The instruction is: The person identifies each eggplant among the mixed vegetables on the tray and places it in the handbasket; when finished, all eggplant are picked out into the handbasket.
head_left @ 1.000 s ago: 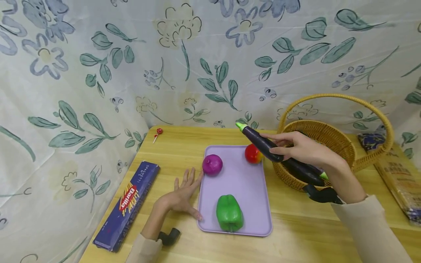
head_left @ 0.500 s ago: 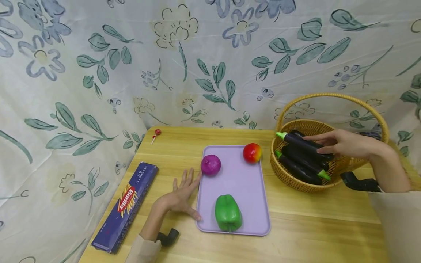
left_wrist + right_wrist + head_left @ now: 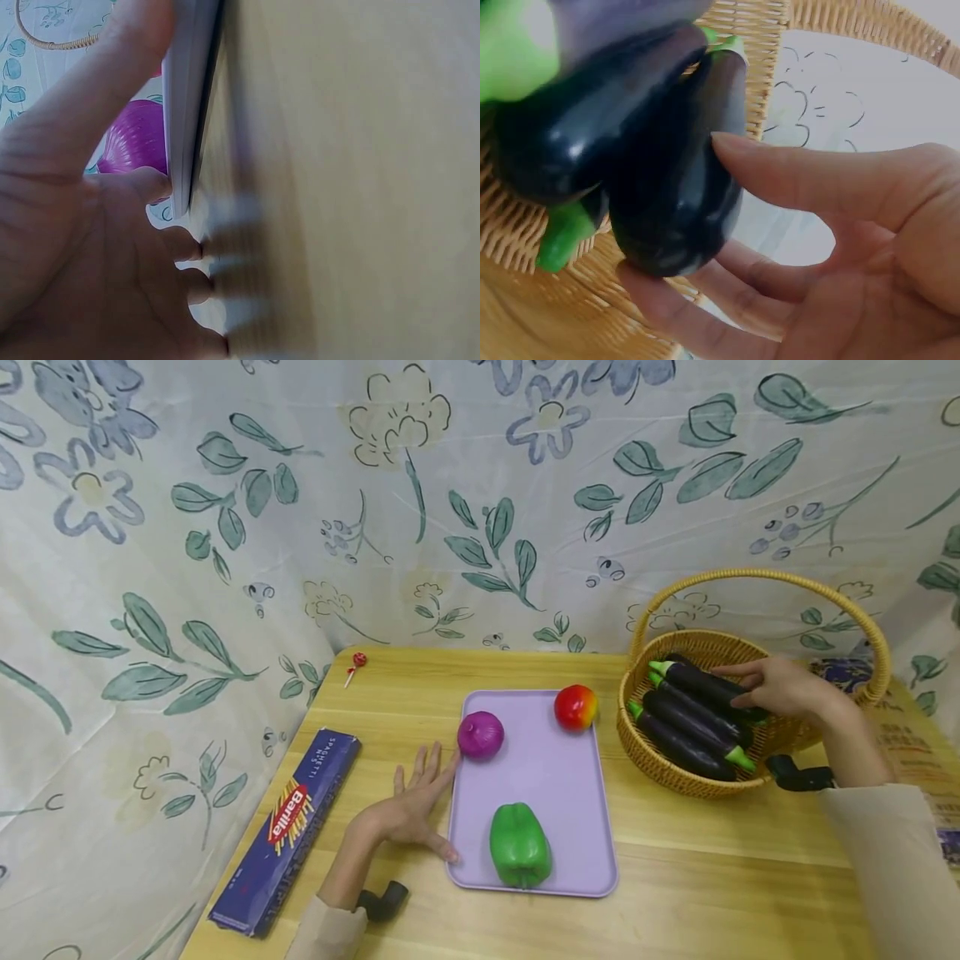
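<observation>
In the head view my right hand point(image 3: 791, 687) is over the wicker basket point(image 3: 636, 752), at the right end of a dark purple eggplant point(image 3: 697, 683). The right wrist view shows the thumb on one side of that eggplant point(image 3: 679, 172) and fingertips on the other, pinching it. More eggplants point(image 3: 678, 742) with green stem ends lie beside and under it in the basket. My left hand point(image 3: 412, 810) is spread on the table, with its thumb and index finger touching the left edge of the lilac tray point(image 3: 555, 802).
On the tray are a purple onion point(image 3: 481, 737), a red-yellow fruit point(image 3: 576, 708) and a green bell pepper point(image 3: 520, 846). A blue spaghetti box point(image 3: 288, 831) lies left, a lollipop point(image 3: 357, 667) behind. The basket handle point(image 3: 750, 573) arches above; a package point(image 3: 911, 747) lies right.
My right hand carried the eggplant from above the tray rightward into the basket, then shifted it slightly to the right among the others. My left hand has stayed at the tray's edge.
</observation>
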`<action>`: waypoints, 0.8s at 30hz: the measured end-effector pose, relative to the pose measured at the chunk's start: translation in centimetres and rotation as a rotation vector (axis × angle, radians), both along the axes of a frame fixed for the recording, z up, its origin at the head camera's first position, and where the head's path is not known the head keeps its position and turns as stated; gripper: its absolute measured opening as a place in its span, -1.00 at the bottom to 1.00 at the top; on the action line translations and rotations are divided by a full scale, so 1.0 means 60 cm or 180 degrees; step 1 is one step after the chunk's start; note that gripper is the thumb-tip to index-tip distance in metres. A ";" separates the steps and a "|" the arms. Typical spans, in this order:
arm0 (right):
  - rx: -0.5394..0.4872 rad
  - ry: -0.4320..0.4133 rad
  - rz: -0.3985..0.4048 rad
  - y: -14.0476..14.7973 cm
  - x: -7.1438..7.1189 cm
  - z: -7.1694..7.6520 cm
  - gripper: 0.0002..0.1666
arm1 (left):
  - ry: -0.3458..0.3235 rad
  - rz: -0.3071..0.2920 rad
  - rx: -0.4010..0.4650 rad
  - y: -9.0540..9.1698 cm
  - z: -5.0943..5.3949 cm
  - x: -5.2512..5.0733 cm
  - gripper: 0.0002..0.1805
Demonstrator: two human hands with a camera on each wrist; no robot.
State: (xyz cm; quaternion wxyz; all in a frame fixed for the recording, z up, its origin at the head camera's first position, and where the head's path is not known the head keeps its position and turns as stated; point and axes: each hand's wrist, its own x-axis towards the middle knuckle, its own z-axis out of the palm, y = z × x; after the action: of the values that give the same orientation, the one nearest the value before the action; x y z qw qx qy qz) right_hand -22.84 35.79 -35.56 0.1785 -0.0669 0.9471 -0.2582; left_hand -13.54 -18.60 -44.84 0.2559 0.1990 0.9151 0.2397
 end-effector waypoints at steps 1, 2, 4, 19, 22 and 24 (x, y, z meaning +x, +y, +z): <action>0.0040 0.0016 -0.0007 0.000 -0.001 -0.002 -0.25 | -0.0001 0.0000 0.0005 0.000 0.000 0.000 0.63; 0.0086 0.0031 -0.0015 0.000 -0.001 -0.004 -0.24 | -0.0004 0.0000 0.0011 0.000 0.001 0.000 0.63; 0.0129 0.0030 -0.0049 0.002 -0.001 -0.006 -0.23 | -0.0013 -0.0006 0.0026 0.000 0.001 0.000 0.63; 0.0010 -0.0025 -0.0118 0.011 0.000 -0.009 -0.26 | -0.0027 -0.0004 0.0024 0.001 0.003 -0.001 0.62; -0.0015 -0.0029 -0.0133 0.009 -0.001 -0.010 -0.30 | -0.0014 0.0004 0.0027 0.000 0.003 0.000 0.62; -0.0011 -0.0025 -0.0136 0.007 -0.001 -0.010 -0.32 | -0.0003 0.0006 0.0022 -0.001 0.003 0.001 0.62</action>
State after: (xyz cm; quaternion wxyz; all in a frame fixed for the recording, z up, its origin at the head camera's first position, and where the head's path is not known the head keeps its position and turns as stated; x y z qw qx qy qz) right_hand -22.92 36.24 -36.18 0.1766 -0.0459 0.9471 -0.2639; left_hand -13.48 -18.68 -44.65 0.2554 0.1989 0.9144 0.2431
